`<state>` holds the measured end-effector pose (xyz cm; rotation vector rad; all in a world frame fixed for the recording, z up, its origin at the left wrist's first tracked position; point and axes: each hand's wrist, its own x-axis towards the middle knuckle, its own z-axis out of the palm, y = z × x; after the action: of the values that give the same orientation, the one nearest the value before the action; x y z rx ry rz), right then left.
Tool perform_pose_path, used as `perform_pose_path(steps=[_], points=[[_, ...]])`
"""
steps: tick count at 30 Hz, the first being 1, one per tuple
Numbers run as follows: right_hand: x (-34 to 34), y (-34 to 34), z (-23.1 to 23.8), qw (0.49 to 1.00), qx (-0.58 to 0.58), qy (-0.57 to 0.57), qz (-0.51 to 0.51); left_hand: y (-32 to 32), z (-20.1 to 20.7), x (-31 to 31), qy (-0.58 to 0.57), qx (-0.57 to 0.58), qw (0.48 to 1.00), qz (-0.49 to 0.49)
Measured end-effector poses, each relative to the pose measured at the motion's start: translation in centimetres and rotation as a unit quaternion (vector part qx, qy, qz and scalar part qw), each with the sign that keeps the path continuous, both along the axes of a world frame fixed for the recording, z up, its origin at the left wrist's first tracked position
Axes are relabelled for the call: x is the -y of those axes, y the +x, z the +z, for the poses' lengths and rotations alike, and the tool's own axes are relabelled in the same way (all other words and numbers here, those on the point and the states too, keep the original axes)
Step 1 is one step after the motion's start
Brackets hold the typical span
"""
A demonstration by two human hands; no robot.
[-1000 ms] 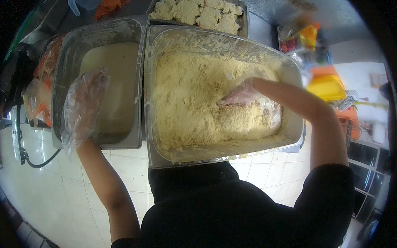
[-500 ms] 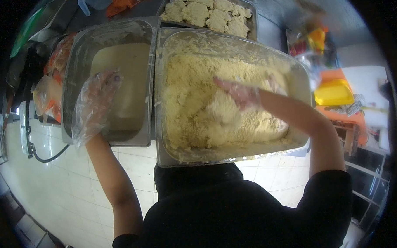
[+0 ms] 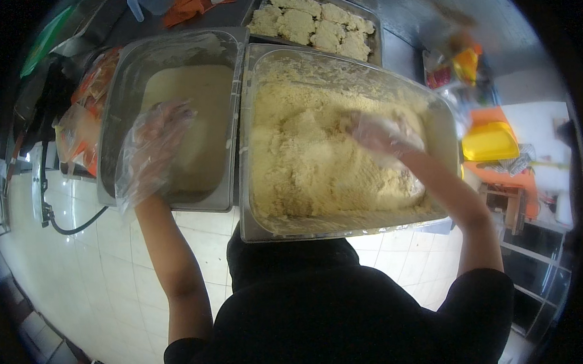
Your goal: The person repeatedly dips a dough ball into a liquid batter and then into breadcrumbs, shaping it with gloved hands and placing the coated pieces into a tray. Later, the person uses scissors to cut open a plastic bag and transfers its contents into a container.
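Rightward over the flour (image 3: 303, 162) has gone the right hand (image 3: 381, 134), blurred, its grip impossible to tell; the left hand (image 3: 158, 138) hangs half-curled above batter (image 3: 209, 114) in the left tub (image 3: 190, 49), its hold unclear; low, loose strokes should keep flour inside the right tub (image 3: 351, 223).

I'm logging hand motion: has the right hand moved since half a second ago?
Yes: against the powder-filled tub, the right hand has shifted rightward, closer to the tub's right-hand wall.
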<state>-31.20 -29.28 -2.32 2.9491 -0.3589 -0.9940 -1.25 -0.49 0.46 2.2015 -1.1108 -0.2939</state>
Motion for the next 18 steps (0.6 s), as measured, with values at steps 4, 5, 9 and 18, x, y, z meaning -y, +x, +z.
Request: perform_pose_path(steps=[4, 5, 9, 18], points=[[-2.2, -5.0, -6.5, 0.951, 0.235, 0.072, 0.189, -0.4, 0.4, 0.1, 0.046, 0.014, 0.998, 0.031], [-2.8, -5.7, -6.4, 0.918, 0.190, -0.053, 0.344, -0.4, 0.4, 0.1, 0.067, 0.029, 0.997, 0.038], [-6.4, -4.4, -1.4, 0.419, 0.025, -0.468, 0.778, -0.2, 0.1, 0.2, 0.058, 0.033, 0.998, 0.015], [-12.0, 3.4, -0.8, -0.485, -0.002, -0.607, 0.629, -0.1, -0.2, 0.0, 0.021, 0.037, 0.999, 0.009]])
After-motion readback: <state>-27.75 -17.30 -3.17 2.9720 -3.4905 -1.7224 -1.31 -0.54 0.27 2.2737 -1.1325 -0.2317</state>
